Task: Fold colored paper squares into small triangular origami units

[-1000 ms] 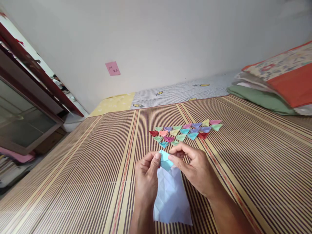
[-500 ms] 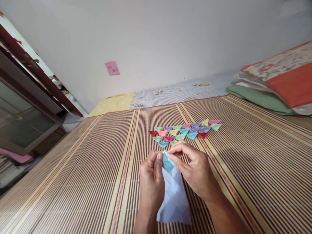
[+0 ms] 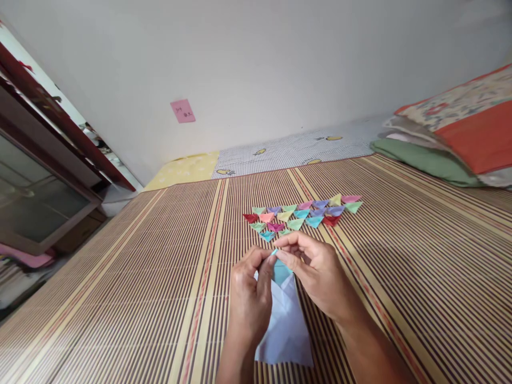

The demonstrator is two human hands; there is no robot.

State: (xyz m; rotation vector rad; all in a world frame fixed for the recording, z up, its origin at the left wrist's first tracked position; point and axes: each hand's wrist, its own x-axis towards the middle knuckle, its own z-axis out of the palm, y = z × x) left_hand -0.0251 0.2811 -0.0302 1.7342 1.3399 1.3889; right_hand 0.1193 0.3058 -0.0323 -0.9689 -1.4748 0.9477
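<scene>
We work on a striped woven mat (image 3: 140, 277), stiff and ribbed. Near its middle lies a creased pale sheet (image 3: 285, 325). Since a second ago our hands have closed together, so the small blue folded paper (image 3: 281, 270), held above the sheet, is nearly hidden. Left hand (image 3: 250, 298) and right hand (image 3: 316, 277) both pinch it. Beyond, toward the mat's far edge, sit crisp coloured paper triangles (image 3: 302, 214).

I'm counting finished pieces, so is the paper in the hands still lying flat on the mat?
No, the left hand and right hand pinch the blue paper between them, above the striped mat.
</scene>
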